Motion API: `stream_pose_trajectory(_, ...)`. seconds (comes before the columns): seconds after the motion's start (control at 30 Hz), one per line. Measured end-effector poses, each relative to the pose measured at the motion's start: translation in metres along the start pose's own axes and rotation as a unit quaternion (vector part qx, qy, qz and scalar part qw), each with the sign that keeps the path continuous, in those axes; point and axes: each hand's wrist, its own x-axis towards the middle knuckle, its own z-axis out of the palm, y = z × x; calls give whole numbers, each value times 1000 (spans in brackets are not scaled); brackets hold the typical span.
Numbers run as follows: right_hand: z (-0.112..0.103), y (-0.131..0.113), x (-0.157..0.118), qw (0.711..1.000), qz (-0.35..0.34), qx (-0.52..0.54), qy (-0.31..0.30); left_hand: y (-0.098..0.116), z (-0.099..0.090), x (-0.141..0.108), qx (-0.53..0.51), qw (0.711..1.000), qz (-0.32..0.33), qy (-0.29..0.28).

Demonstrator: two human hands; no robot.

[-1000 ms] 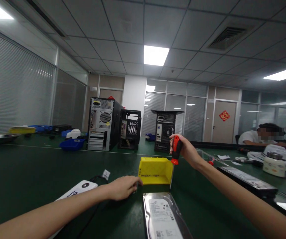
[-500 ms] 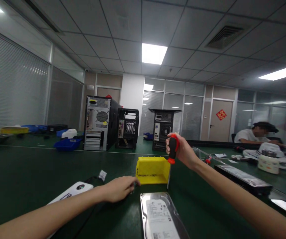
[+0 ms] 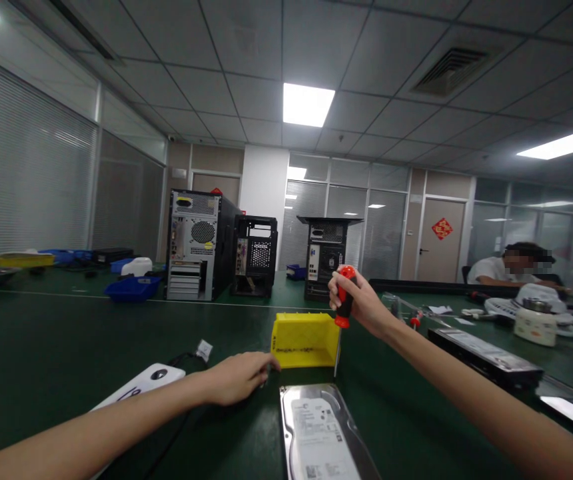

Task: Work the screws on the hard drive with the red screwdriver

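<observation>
Screwdriver upright in the right hand, and that grip is wrapped around the red-and-black handle! The shaft points down, right beside the right side of the yellow bin, just beyond the hard drive lying label up on the near worktop. Whether its tip touches down, nobody can tell from here. Over to the left hand: fingers bent, low by the bin's near left corner, but whether that grip pinches anything is hidden. Near left, a white device lies partly under the left forearm. Far side, three computer cases stand in a row, a blue tray to their left; far right, a person leans at the worktop.
</observation>
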Motion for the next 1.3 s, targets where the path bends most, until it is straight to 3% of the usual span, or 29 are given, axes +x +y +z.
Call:
stream_pose_trajectory(0.17, -1, -2, 0, 998, 23, 50, -27, 1, -1, 0, 0, 1000, -4, -5)
stream_pose_trajectory(0.4, -2, 0, 2, 999, 1, -13, 31, -2, 2, 3, 11, 1000, -2, -1)
stream_pose_trajectory(0.57, 2, 2, 1, 1000, -12, -10, -3, 0, 1, 3, 9, 1000, -1, -5)
stream_pose_trajectory(0.7, 3, 0, 0, 999, 16, 27, -28, 2, 0, 3, 12, 1000, -8, -6)
stream_pose_trajectory(0.93, -1, 1, 3, 999, 1, 16, 29, -1, 1, 2, 12, 1000, 4, -2)
stream_pose_trajectory(1.13, 2, 1, 1, 1000, 8, -1, -4, -5, 3, 2, 14, 1000, 6, 1)
stream_pose_trajectory(1.3, 3, -2, 0, 998, 24, 46, -32, -4, 3, 2, 16, 1000, 3, 0)
